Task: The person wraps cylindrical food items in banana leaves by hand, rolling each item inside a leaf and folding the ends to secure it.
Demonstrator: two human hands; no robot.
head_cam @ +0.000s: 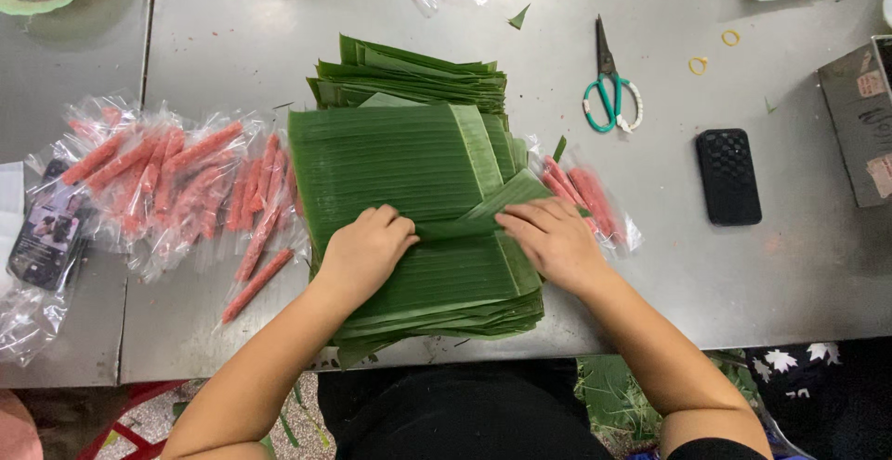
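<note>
A thick stack of cut green banana leaves (409, 172) lies on the steel table (232, 32). My left hand (365, 254) presses on the top leaf with its fingers curled over a rolled bundle. My right hand (551, 237) holds a folded strip of leaf (506, 198) against the same bundle. A second leaf pile (418, 74) sits behind the first.
Plastic-wrapped pink sausage sticks (177, 181) lie left of the leaves, more (585, 198) at the right. Teal-handled scissors (609, 88), a black phone (728, 177), rubber bands (698, 66) and a cardboard box (859, 116) are to the right. Another phone (46, 232) lies far left.
</note>
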